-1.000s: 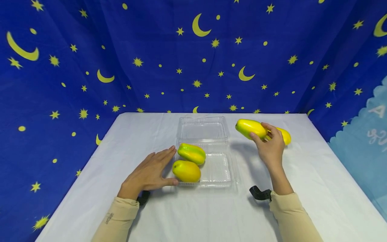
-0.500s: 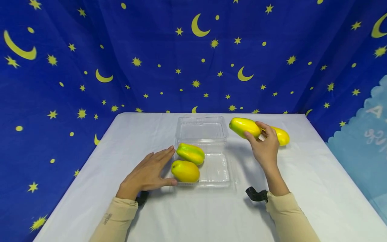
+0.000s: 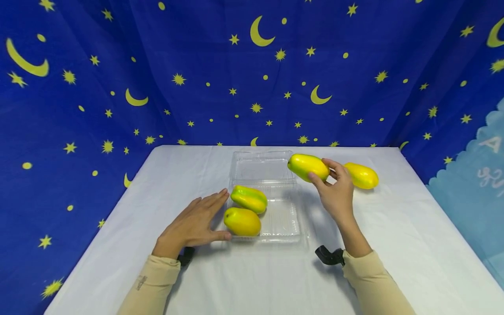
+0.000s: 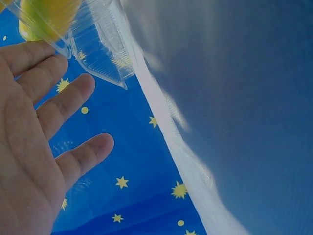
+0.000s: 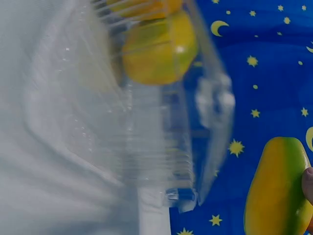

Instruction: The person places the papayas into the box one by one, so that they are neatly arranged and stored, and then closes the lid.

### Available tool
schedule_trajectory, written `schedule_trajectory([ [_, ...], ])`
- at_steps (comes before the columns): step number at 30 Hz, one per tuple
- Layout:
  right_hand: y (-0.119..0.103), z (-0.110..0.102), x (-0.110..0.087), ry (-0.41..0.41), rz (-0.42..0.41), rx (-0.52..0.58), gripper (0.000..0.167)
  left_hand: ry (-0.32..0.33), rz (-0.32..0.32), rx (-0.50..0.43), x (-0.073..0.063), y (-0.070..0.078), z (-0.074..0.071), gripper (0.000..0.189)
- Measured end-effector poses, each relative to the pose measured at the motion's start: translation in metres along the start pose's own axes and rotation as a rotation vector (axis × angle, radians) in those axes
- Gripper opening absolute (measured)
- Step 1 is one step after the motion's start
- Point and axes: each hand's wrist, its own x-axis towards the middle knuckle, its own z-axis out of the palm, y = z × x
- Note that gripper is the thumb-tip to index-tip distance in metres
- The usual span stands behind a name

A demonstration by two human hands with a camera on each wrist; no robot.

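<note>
My right hand (image 3: 337, 192) grips a yellow-green papaya (image 3: 308, 167) at its right end, thumb in front and fingers behind. The fruit is held up above the table, just right of the clear plastic clamshell box (image 3: 281, 218). In the right wrist view, the held papaya (image 5: 276, 191) shows at the lower right with a thumb on it. Two papayas lie in the left half of the box: a greener one (image 3: 249, 199) behind and a yellower one (image 3: 242, 222) in front. My left hand (image 3: 194, 221) rests at the box's left side, fingers straight and spread.
Another yellow papaya (image 3: 362, 176) lies on the white-covered table (image 3: 397, 227), right of the right hand. The box's lid (image 3: 263, 167) is folded back behind its base. A blue star-and-moon cloth (image 3: 220, 65) hangs behind and at the sides.
My right hand has carried the papaya leftward, toward the box, and away from the papaya on the right. The left hand has stayed at the box's left side.
</note>
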Motion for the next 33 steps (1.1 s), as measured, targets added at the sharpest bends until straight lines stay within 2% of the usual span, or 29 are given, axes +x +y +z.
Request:
schedule_trajectory([
  [21, -0.012, 0.017, -0.013, -0.16, -0.02, -0.001, 0.057, 0.006, 0.009, 0.003, 0.0, -0.001, -0.001, 0.11],
  [33, -0.009, 0.031, -0.023, -0.241, -0.028, -0.003, 0.056, 0.004, 0.015, 0.006, 0.0, 0.0, -0.001, 0.111],
])
